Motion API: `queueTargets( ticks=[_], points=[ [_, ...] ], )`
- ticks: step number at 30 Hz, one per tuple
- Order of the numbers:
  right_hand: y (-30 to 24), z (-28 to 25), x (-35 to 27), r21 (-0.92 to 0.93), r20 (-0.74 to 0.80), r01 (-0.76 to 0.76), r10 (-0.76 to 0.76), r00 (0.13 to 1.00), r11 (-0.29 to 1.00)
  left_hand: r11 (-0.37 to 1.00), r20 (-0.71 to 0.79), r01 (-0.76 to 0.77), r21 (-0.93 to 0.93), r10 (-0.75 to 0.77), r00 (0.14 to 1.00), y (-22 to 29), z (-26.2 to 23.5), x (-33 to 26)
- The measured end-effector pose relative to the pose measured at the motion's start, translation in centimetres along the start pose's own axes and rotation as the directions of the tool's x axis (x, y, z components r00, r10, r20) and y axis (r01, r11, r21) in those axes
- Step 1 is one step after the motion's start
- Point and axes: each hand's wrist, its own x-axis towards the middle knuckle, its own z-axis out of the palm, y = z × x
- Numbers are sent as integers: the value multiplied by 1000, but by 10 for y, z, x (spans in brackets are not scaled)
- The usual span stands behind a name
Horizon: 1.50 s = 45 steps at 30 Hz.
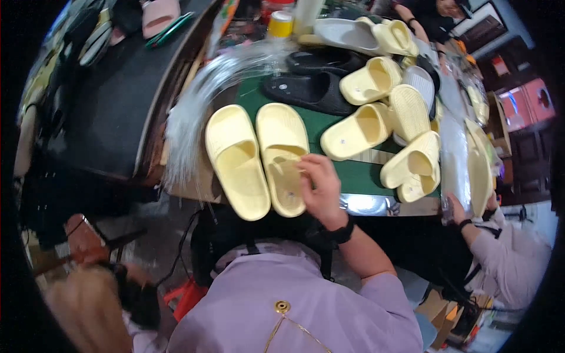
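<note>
A pair of pale yellow slippers lies side by side at the near edge of a green-topped table point(359, 176). My right hand point(321, 188), with a black wristband, is on the right slipper point(282, 156), fingertips pinched together on its footbed just below the strap. The left slipper point(235, 159) lies untouched beside it. A blurred pale shape at the lower left may be my left hand point(82, 306), next to something black; what it does is unclear. My lilac top fills the bottom middle.
Several more yellow slippers point(359, 132) and two black ones point(312, 91) are piled further back and to the right. A sheaf of clear plastic bags point(194, 112) hangs off the table's left. At the right, a co-worker's hand point(458, 209) holds bagged slippers.
</note>
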Motion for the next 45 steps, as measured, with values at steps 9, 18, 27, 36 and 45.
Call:
queueTargets(
  ticks=[9,18,27,36,45],
  points=[
    [20,-1,87,-187,78,-96,112,991,978,68,-878,913,403,-253,407,-115,-113,-4],
    [26,24,150,-630,299,-177,446,844,756,-584,-909,697,416,-239,342,-190,-194,-10],
    [27,35,161,-710,347,-88,456,820,699,-642,-875,619,453,-455,168,-207,-231,-6],
    [41,48,154,-689,291,-67,360,886,722,-602,-844,607,518,-477,247,-199,-222,2],
    [48,45,148,-632,280,-102,349,894,768,-203,-644,618,760,-368,671,-168,-75,-38]
  ],
)
